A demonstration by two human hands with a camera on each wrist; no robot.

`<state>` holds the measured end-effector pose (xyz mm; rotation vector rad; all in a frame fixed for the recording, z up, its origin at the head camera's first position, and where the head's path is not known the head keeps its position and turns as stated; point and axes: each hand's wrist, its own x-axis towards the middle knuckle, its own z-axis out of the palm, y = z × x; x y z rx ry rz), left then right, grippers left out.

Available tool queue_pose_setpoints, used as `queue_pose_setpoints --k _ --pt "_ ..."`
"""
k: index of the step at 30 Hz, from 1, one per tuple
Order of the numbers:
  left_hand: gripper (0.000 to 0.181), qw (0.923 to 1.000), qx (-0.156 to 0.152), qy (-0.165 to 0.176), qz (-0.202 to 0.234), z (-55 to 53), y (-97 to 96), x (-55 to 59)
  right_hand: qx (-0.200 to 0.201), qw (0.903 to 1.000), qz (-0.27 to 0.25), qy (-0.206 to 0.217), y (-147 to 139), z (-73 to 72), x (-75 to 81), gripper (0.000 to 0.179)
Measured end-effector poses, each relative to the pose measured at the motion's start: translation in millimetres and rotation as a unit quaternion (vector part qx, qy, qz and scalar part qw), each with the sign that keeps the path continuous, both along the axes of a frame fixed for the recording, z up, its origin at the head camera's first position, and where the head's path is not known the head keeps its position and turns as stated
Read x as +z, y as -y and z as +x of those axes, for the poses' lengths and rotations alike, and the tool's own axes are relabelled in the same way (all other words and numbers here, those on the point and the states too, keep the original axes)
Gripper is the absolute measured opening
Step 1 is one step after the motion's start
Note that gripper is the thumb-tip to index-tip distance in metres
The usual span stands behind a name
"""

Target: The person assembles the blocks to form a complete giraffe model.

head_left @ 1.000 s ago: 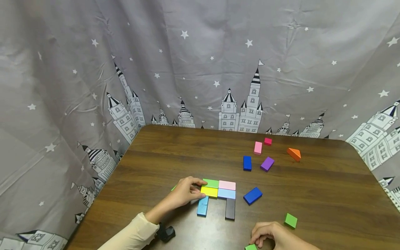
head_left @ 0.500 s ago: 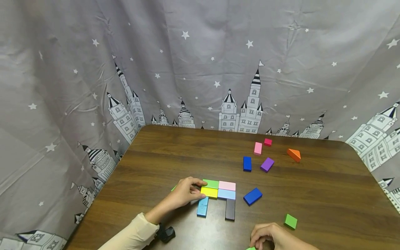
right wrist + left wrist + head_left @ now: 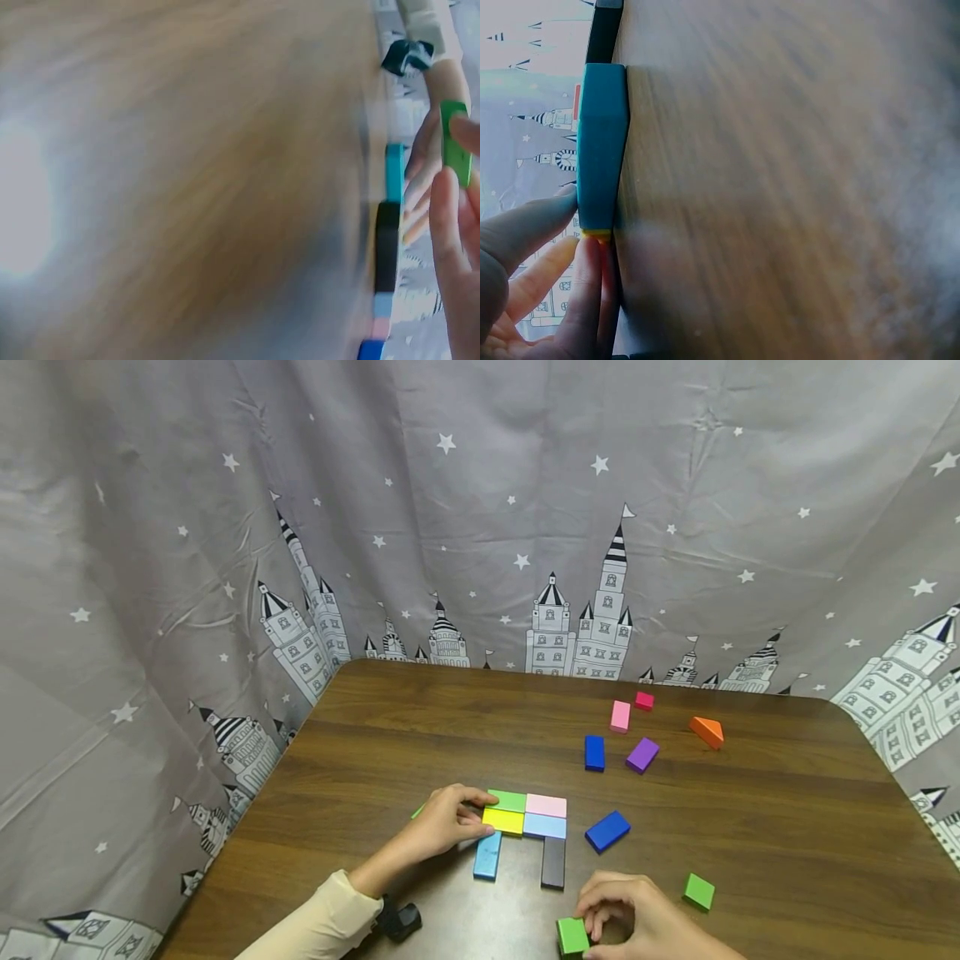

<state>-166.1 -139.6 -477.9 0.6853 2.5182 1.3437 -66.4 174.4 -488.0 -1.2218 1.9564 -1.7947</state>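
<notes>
My right hand [image 3: 637,910] pinches a green block [image 3: 573,936] between fingers and thumb; the right wrist view shows the same green block [image 3: 454,144] off the table. My left hand [image 3: 442,820] rests at the left end of a flat group of blocks, fingers fairly straight. Its index finger touches a light green block [image 3: 508,801], its thumb the edge of a yellow block [image 3: 503,821]. Pink [image 3: 547,805] and light blue [image 3: 545,825] blocks adjoin these. Below, a turquoise block [image 3: 487,857] and a black block [image 3: 553,862] extend toward me like legs.
Blue [image 3: 607,832], green [image 3: 699,892], dark blue [image 3: 595,753], purple [image 3: 642,756], pink [image 3: 620,717] and red [image 3: 644,701] blocks lie to the right, with an orange triangle block [image 3: 707,732]. Another green piece [image 3: 417,811] is partly hidden behind my left hand. A grey curtain [image 3: 480,527] hangs behind the table.
My right hand has moved left and slightly forward, bringing the green block further into view. The left hand stays in place on the block group.
</notes>
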Motion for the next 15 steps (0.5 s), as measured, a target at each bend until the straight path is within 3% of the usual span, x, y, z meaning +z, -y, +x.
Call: queue_pose_setpoints --k 6,15 --pt "0.036 1.0000 -0.001 -0.002 0.002 0.7 -0.5 -0.8 -0.054 0.9981 -0.023 -0.021 26 -4.2 2.9 0.034" --pt "0.036 0.9998 -0.002 -0.019 -0.009 1.6 0.5 -0.8 -0.132 0.9911 0.014 -0.001 61 -10.0 5.3 0.031"
